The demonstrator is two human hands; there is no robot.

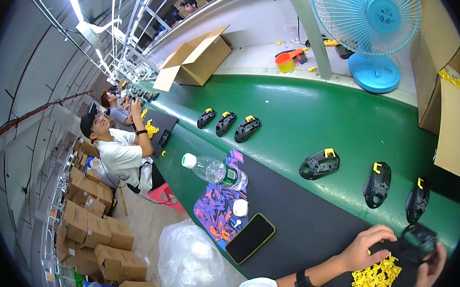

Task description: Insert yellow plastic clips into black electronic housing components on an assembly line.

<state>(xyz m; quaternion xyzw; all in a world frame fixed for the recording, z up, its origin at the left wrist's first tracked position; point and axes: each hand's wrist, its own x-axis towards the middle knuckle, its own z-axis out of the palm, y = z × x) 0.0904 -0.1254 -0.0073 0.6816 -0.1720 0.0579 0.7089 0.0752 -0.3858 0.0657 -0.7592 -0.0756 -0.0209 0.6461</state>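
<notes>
My right hand (435, 268) grips a black plastic shell (420, 237) at the lower right, its fingers at the shell's edge. My left hand (366, 247) is bent over a heap of small yellow plastic clips (377, 276), thumb and forefinger apart beside the shell. Nothing shows between those fingers. On the green belt beyond lie black mouse-shaped shells with yellow clips on them: one (417, 201) closest to my hands, a second (377, 185) to its left and a third (319, 164) farther left.
A phone (251, 238), a white earbud case (240, 208) and a plastic bottle (216, 172) lie on the mat. Three more shells (247, 129) sit farther up the belt. A blue fan (375, 72) and an open carton (440, 91) stand right. Co-workers sit at left.
</notes>
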